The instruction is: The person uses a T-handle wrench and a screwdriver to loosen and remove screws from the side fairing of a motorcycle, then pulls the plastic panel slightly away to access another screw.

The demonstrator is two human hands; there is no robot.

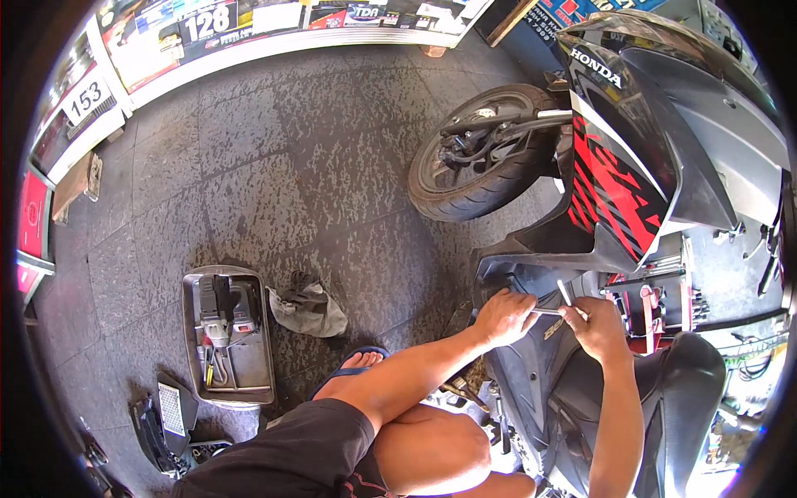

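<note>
Toward the lower left lie black plastic parts, their shapes hard to make out. Next to them stands a grey rectangular tray holding a black cordless power tool, with a crumpled grey cloth just beside it. The left hand pinches one end of a thin silver metal bar, curled fingers hiding its tip; the bar's bare middle shows between both hands, over a black motorcycle with red-patterned fairing. The right hand grips the other end, and a pale rod juts up by its thumb; whether rod and bar are one tool cannot be told. Rightmost, the black padded seat partly hides a red metal tool stand
</note>
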